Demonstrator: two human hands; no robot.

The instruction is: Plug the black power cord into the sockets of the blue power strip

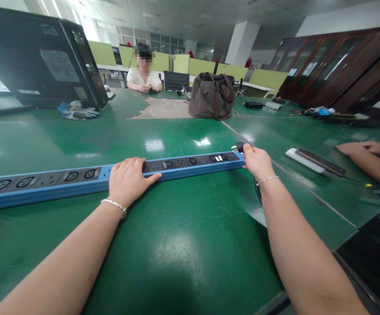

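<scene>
A long blue power strip (176, 171) with a row of black sockets lies across the green table, running out of view on the left. My left hand (129, 177) rests on its middle, fingers over the far edge and thumb along the near side. Some sockets are hidden under that hand. Beyond the strip's right end, my right hand (257, 162) is closed on a black power plug (240, 146). The plug's metal pins point left, just above the end of the strip. A black cord (258, 190) hangs below my right wrist.
A large black cabinet (39, 61) and work gloves (78, 110) are at the back left. A brown bag (211, 96) stands at the back centre, near a seated person (144, 78). On the right are a white and black bar (316, 162) and another person's arm (373, 159).
</scene>
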